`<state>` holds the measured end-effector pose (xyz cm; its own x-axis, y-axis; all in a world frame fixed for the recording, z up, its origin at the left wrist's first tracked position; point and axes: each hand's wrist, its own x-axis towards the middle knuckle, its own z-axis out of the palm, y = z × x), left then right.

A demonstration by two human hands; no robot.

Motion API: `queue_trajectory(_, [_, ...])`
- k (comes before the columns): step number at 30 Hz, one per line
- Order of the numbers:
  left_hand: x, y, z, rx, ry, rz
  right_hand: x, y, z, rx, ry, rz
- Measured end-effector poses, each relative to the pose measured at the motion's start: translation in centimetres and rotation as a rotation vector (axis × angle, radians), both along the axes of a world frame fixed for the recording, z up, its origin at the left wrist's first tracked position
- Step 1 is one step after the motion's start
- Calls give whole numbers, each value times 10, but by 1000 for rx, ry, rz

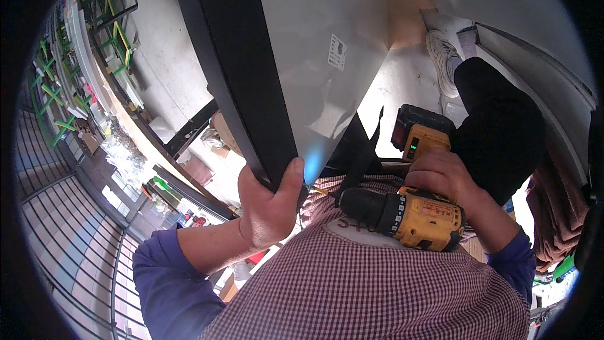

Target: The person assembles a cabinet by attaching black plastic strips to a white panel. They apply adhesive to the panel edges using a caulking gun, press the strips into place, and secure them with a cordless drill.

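Note:
My left hand [267, 204] is wrapped round the near end of a long black-edged panel [242, 69], thumb on the inner side. The panel's broad face [340, 12] is pale and glossy, with a small printed label [336, 52]. In my right hand [443, 176] is a yellow and black cordless drill [431, 217], held by its grip close to my body. Its black chuck points left toward the panel's near corner, and a small gap shows between them. A bluish spot of light falls on the panel beside my left thumb.
A checked apron [352, 289] covers my front. One leg with a light shoe [443, 63] stands at the right. Racks with green brackets [50, 94] and long strips line the left, near a barred window or grille [75, 245]. Brown cloth [560, 226] hangs at the right.

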<state>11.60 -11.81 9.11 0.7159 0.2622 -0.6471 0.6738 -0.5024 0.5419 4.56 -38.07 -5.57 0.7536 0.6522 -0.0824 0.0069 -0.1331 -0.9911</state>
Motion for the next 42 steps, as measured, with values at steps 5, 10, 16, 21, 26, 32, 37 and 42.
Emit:
queue_trajectory(5, [-1,-1,0,-14,5,34,2,-1,0,6,7,3])
queue_trajectory(10, [-2,-1,-2,-33,-20,40,2,-1,1,7,14,4])
queue_trajectory(16, [-2,0,-2,0,-1,41,3,-1,0,1,19,15])
queue_trajectory(21, [-2,1,-3,-33,-16,37,2,-1,-1,5,30,30])
queue_trajectory(26, [0,0,-2,-22,-2,38,2,0,-3,33,23,-2])
queue_trajectory(32, [1,-5,-1,-7,-14,70,4,-2,1,14,18,12])
queue_trajectory(37, [2,-5,0,-29,-36,59,5,2,-1,38,26,12])
queue_trajectory(42, [3,-5,2,10,0,45,6,3,-3,38,31,28])
